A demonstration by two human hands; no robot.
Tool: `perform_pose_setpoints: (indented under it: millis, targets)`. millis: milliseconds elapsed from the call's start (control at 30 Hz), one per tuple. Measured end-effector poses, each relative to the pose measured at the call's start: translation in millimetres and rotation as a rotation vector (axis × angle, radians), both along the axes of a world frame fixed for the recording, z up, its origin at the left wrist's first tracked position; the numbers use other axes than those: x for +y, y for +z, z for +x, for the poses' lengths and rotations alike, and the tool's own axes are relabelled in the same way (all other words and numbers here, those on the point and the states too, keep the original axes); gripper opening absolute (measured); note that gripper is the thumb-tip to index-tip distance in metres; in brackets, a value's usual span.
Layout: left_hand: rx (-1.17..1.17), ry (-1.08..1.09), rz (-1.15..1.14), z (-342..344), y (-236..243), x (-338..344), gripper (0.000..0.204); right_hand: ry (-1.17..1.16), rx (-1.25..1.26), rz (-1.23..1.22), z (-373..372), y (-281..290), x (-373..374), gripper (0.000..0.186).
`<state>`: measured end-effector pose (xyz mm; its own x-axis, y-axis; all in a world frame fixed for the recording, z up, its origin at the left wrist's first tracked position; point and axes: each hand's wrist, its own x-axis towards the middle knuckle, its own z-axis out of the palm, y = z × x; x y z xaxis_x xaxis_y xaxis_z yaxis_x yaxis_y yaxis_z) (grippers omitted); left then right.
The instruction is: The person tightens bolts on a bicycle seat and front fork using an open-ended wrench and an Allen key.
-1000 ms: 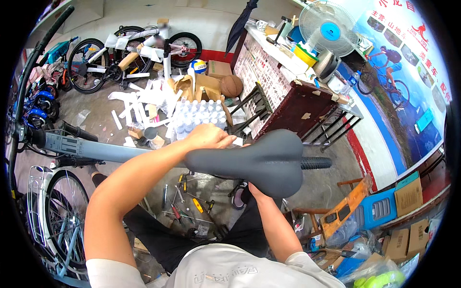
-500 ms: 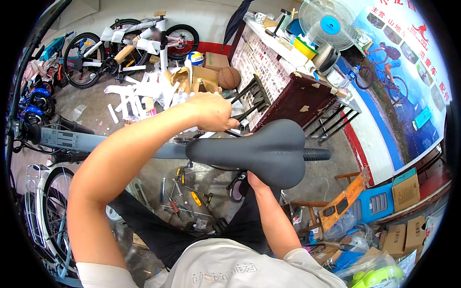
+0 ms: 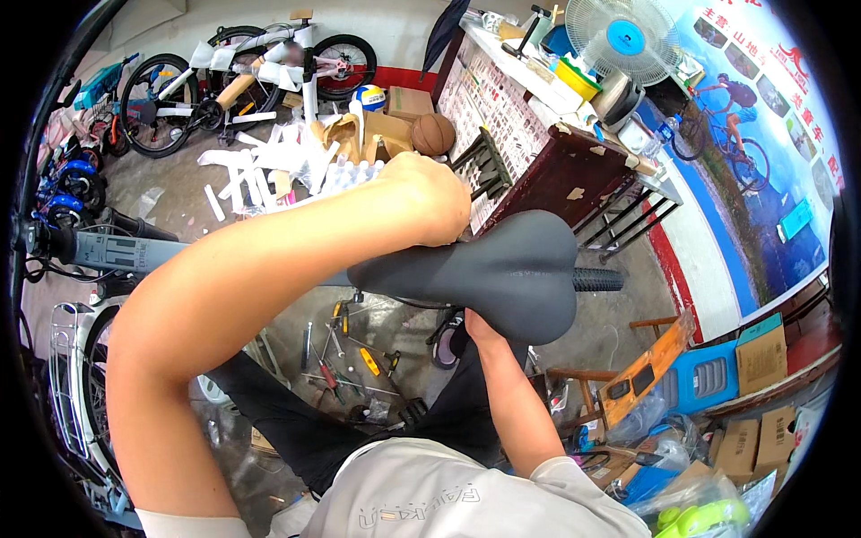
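Observation:
A black bicycle saddle (image 3: 502, 278) sits in front of me, its wide end to the right, on a grey bicycle frame (image 3: 134, 254). Reaching across the frame, my left hand (image 3: 430, 199) is closed at the far side of the saddle's nose. Its fingers curl out of sight, and what they hold cannot be made out. My right hand (image 3: 482, 325) goes up beneath the saddle's near side, so the saddle covers its fingers. Beyond the saddle's wide end shows a knobbly tyre (image 3: 598, 280).
Several hand tools, among them a yellow-handled one (image 3: 369, 361), lie on the floor below the frame. A dark red desk (image 3: 565, 184) stands at the far right, near a blue stool (image 3: 704, 377). Other bicycles (image 3: 161, 106) and white packing scraps (image 3: 256, 175) are at the far left.
My left hand has shifted right and slightly nearer the saddle, with its wrist turned, and its forearm now covers more of the frame. My right hand stays beneath the saddle.

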<state>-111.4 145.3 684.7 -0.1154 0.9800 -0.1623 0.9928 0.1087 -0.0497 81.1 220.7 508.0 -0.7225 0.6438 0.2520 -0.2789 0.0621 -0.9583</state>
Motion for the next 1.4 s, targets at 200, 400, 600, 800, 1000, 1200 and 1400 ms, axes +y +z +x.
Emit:
perform_pose_setpoints:
  millis: [200, 400, 600, 800, 1000, 1200, 1400]
  targets:
    - [0.049, -0.081, -0.072, 4, 4, 16, 0.046, 0.013, 0.013, -0.022, 3, -2, 1, 0.031]
    - [0.039, -0.092, -0.061, 3, 5, 6, 0.048, 0.029, 0.02, -0.042, 2, 1, 2, 0.031]
    - [-0.064, -0.084, -0.092, 1, 5, 9, 0.051, 0.025, 0.025, -0.07, 5, 3, 3, 0.032]
    - [-0.186, -0.05, -0.09, -7, 4, 0, 0.049, 0.01, 0.044, -0.125, -9, 0, 5, 0.032]
    - [-0.265, -0.095, -0.087, -13, 0, -2, 0.035, 0.006, 0.05, -0.266, -19, 11, 4, 0.033]
    - [-0.369, -0.079, -0.025, -27, -19, -6, 0.048, 0.003, 0.007, -0.417, -23, 17, 0, 0.033]
    - [-0.508, -0.077, 0.019, -41, -49, -4, 0.051, -0.042, -0.033, -0.348, -26, 18, -3, 0.036]
